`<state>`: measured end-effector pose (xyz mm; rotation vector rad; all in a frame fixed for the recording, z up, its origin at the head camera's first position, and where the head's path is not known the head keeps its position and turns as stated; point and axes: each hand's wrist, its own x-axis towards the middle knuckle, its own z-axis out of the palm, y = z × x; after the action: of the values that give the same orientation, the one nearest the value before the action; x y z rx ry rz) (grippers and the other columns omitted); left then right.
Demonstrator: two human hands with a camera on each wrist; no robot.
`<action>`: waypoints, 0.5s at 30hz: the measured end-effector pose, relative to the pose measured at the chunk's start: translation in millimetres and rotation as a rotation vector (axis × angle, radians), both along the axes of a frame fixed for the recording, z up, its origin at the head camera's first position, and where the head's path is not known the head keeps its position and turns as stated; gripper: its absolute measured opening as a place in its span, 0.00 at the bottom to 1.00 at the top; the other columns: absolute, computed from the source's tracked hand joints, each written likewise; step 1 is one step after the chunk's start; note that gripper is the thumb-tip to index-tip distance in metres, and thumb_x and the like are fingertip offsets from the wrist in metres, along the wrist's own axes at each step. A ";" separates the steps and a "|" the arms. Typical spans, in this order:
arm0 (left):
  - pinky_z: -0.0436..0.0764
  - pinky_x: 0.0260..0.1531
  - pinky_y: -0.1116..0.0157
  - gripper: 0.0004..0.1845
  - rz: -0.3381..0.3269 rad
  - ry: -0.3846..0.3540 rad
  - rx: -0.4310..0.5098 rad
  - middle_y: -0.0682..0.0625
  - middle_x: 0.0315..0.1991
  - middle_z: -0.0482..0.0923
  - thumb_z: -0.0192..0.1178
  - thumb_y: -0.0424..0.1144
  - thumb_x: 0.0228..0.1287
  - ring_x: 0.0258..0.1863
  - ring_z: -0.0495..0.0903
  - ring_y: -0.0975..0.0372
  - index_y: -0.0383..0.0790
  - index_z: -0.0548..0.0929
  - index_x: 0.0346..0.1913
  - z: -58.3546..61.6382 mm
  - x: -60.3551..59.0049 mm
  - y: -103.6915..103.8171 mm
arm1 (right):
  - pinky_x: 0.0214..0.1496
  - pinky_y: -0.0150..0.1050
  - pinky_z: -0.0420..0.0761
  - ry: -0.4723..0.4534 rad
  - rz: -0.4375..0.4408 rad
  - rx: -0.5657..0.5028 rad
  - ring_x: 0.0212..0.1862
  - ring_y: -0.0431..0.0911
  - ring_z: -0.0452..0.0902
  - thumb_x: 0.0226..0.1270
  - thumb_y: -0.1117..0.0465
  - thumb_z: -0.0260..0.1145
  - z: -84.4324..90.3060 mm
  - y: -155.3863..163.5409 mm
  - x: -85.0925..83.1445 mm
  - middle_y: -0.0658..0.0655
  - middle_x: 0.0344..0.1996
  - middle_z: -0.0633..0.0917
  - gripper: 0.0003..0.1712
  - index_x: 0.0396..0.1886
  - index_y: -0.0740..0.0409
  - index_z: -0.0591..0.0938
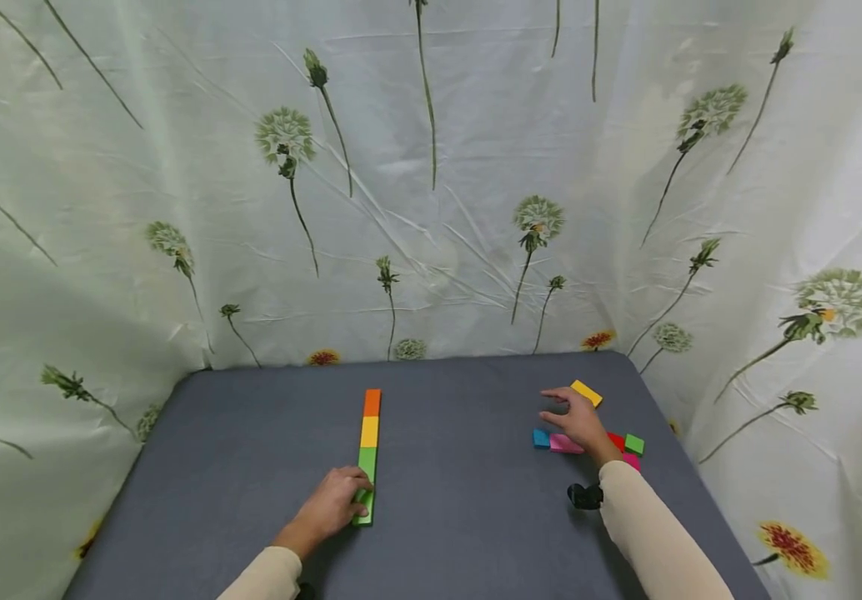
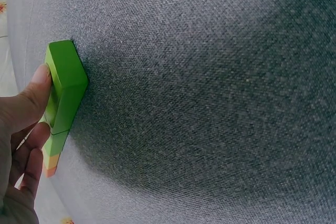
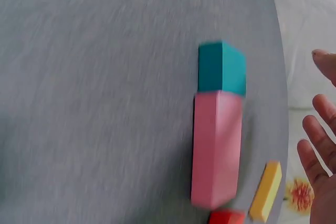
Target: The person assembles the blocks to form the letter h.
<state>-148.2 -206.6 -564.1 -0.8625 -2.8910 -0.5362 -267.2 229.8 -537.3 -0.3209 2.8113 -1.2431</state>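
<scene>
A straight row of blocks lies on the grey table left of centre: an orange block point(image 1: 373, 402) at the far end, a yellow block point(image 1: 369, 432), then a green block point(image 1: 367, 460) and a nearer green block point(image 1: 363, 519). My left hand point(image 1: 329, 502) holds the nearest green one, thumb point(image 2: 42, 80) on its upper face and fingers by the seam. Over on the right, my right hand point(image 1: 577, 419) is raised above a loose group, fingers spread, holding nothing. Below it sit a blue block point(image 3: 220, 69) and a pink block point(image 3: 216, 148), end to end.
Near the right forearm lie a red block point(image 1: 616, 442), a small green block point(image 1: 634, 444) and a magenta block point(image 1: 631, 460). A loose yellow block point(image 1: 587, 392) sits farther back. Behind the grey table point(image 1: 461, 517) hangs a flowered curtain point(image 1: 461, 242).
</scene>
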 end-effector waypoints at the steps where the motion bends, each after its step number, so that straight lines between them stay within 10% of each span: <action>1: 0.79 0.38 0.57 0.14 0.001 0.000 -0.001 0.51 0.34 0.81 0.78 0.35 0.39 0.36 0.80 0.58 0.38 0.86 0.33 -0.4 0.0 0.1 | 0.56 0.59 0.73 0.000 -0.011 0.005 0.55 0.62 0.71 0.62 0.63 0.69 -0.4 5.0 2.2 0.67 0.55 0.77 0.24 0.58 0.66 0.78; 15: 0.79 0.40 0.56 0.14 0.018 -0.044 0.003 0.51 0.35 0.80 0.77 0.35 0.41 0.37 0.80 0.57 0.38 0.86 0.33 2.5 -0.8 2.0 | 0.58 0.62 0.70 -0.004 -0.049 0.082 0.57 0.64 0.71 0.56 0.68 0.72 -7.5 62.2 25.4 0.68 0.51 0.79 0.22 0.52 0.67 0.81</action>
<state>-149.0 -204.6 -561.7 -0.8340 -2.9334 -0.5654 -241.8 292.1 -544.8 -0.2466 2.8732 -1.1322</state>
